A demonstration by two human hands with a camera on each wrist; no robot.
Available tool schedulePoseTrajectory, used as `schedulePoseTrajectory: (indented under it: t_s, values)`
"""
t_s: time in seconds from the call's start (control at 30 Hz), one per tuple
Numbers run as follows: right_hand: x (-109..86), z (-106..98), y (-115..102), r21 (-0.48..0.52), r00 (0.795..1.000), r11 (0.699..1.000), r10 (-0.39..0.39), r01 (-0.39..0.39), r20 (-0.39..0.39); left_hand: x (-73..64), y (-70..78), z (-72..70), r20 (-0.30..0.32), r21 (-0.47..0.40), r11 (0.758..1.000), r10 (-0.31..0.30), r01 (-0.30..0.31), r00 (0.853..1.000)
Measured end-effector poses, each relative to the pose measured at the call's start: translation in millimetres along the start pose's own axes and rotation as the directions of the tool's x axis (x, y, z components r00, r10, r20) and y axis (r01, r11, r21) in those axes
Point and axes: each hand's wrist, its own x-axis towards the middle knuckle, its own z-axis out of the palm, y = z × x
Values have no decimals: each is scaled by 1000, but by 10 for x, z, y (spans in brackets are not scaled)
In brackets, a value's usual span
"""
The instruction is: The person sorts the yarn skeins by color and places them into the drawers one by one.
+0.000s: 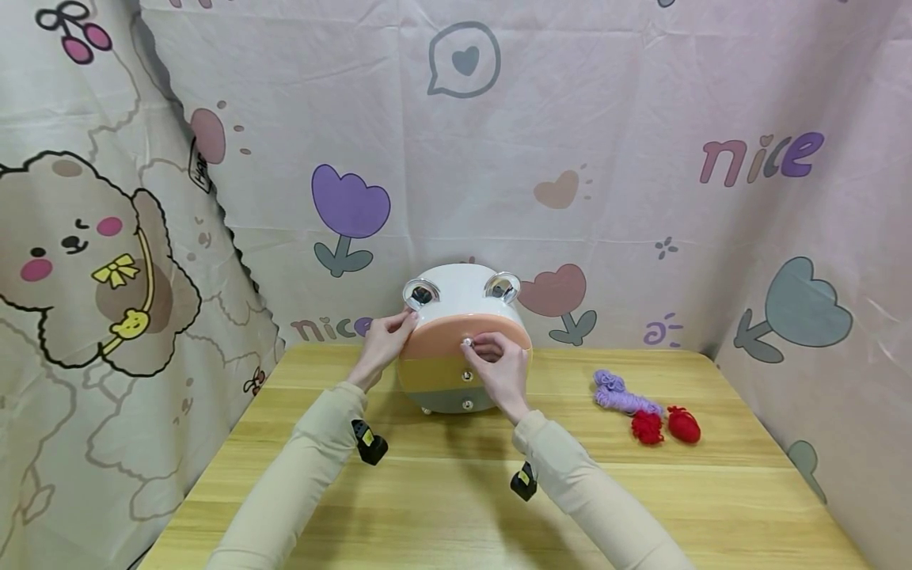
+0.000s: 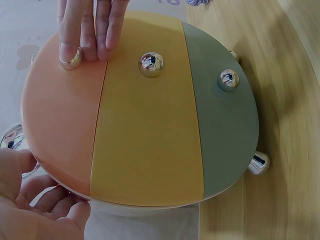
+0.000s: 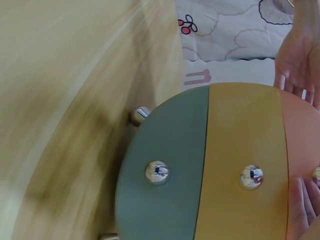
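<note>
A small frog-shaped drawer box (image 1: 450, 340) stands on the table, white on top with two silver ring eyes. Its rounded front has an orange top drawer (image 2: 65, 115), a yellow middle drawer (image 2: 147, 135) and a grey-green bottom drawer (image 2: 222, 135), each with a silver ball knob. All three fronts look flush. My right hand (image 1: 502, 370) pinches the knob (image 2: 71, 59) of the orange drawer between thumb and fingers. Against the upper left side of the box rests my left hand (image 1: 385, 346), its thumb near the silver eye (image 1: 421, 294), fingers loosely bent along the side.
On the right of the wooden table (image 1: 442, 507) lie a purple yarn skein (image 1: 623, 397), a red yarn pom-pom (image 1: 647, 427) and a red yarn bundle (image 1: 684, 425). Short silver feet (image 2: 259, 163) hold the box off the tabletop. A printed curtain (image 1: 456, 158) hangs close behind the box.
</note>
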Motion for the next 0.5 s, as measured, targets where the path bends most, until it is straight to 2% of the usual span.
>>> schedulePoseTrajectory:
  t_s: [0.17, 0.5]
  values:
    - [-87, -54, 65, -17, 1000, 1000, 9, -9, 2, 1, 4, 2, 2, 1, 1000, 1, -1, 1000]
    - [-309, -101, 356, -58, 994, 992, 110, -111, -8, -2, 2, 0, 8, -9, 1000, -2, 2, 1000]
